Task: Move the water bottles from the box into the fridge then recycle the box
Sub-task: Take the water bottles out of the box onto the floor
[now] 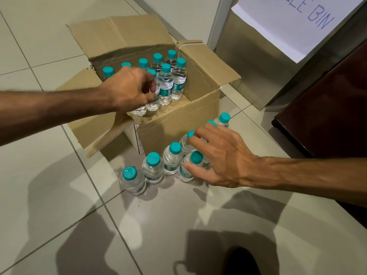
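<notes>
An open cardboard box [178,124] stands on the tiled floor with several small clear water bottles with teal caps [165,84] upright inside. My left hand [129,88] reaches into the box and its curled fingers grip the neck of a bottle [154,100] at the near edge of the group. Several more bottles [171,158] stand on the floor in front of the box. My right hand [218,157] is over them, with spread fingers around one bottle [190,165]; thumb and fingertips touch it and its neighbours.
A steel bin [248,62] with a white paper sign [294,22] reading "BIN" stands at the right behind the box. A dark brown cabinet [327,116] fills the right edge. One box flap [103,133] hangs out toward me.
</notes>
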